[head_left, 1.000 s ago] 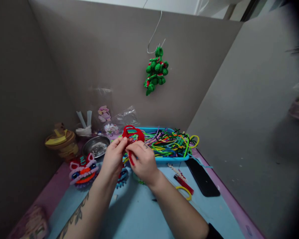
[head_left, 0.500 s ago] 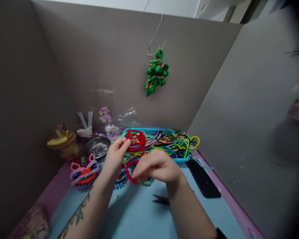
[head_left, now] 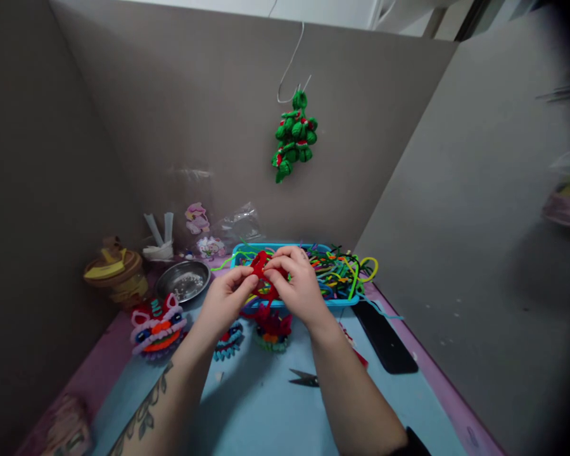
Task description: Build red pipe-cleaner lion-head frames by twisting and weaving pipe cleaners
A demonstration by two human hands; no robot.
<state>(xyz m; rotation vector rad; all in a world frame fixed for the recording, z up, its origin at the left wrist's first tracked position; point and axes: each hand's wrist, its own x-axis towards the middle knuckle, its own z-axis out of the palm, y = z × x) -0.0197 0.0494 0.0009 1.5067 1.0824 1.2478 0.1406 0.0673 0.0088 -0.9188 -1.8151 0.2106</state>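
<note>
Between my two hands is a red pipe cleaner piece (head_left: 261, 261), bent into loops and partly hidden by my fingers. My left hand (head_left: 230, 291) pinches its left side between thumb and fingertips. From the other side my right hand (head_left: 297, 282) grips it with thumb and bent fingers. Both hands are raised in front of a blue tray (head_left: 285, 246) heaped with colourful pipe cleaners (head_left: 337, 278). Below them a red and green pipe cleaner figure (head_left: 272, 330) sits on the mat, with a light blue one (head_left: 228, 341) partly behind my left wrist.
A lion-head figure (head_left: 158, 326) is at left, near a metal bowl (head_left: 184, 282) and a brown lidded tub (head_left: 116, 275). Scissors (head_left: 304, 378) lie beside my right forearm. A black phone-like slab (head_left: 384, 339) rests at right. A green ornament (head_left: 294, 136) hangs by the back panel.
My right hand has risen from below the red piece to its upper right side and now grips it close to my left hand. The view has shifted slightly.
</note>
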